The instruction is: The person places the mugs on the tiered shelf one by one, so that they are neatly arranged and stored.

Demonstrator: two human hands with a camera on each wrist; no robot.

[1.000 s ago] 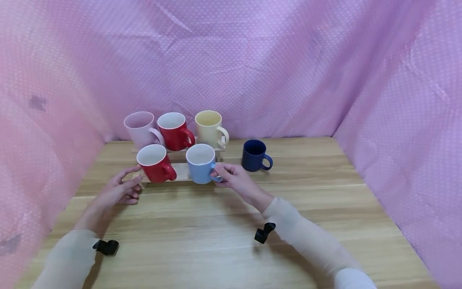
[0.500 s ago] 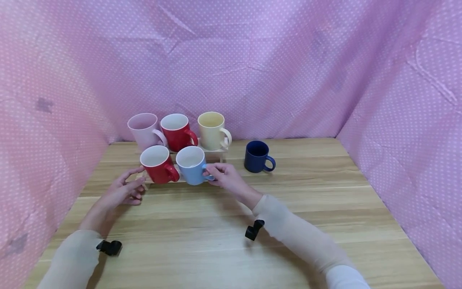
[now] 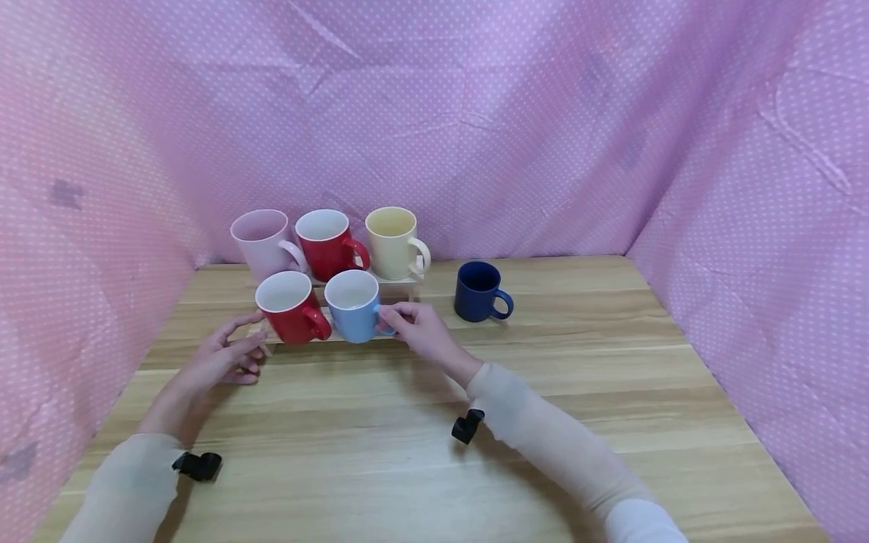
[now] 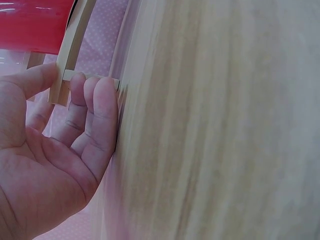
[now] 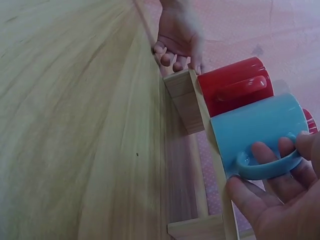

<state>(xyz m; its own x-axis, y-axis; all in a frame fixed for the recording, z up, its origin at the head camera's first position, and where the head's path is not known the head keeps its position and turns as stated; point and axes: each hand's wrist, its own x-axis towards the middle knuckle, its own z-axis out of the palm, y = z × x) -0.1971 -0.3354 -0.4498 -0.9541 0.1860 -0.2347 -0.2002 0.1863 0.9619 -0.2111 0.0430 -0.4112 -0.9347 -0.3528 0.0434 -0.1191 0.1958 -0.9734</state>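
Observation:
With fingers curled through and around its handle, my right hand [image 3: 429, 336] grips a light blue mug [image 3: 354, 320]. In the right wrist view the mug's base meets the front plank of a two-tier wooden rack [image 5: 216, 160]. A red mug with a white inside [image 3: 288, 320] stands just left of it on that lower tier. My left hand [image 3: 216, 363] holds the rack's left end, thumb and forefinger on the plank in the left wrist view, the other fingers bent below. The upper tier bears a pink mug [image 3: 261, 249], another red mug [image 3: 326, 253] and a pale yellow mug [image 3: 390, 253].
A dark blue mug [image 3: 475, 296] stands on the wooden table [image 3: 380, 437], right of the rack. Pink dotted cloth [image 3: 462, 136] hangs behind and along both sides of the table.
My right hand has shifted the light blue mug left along the lower tier, closer to the front red mug. My left hand keeps its place at the rack's end.

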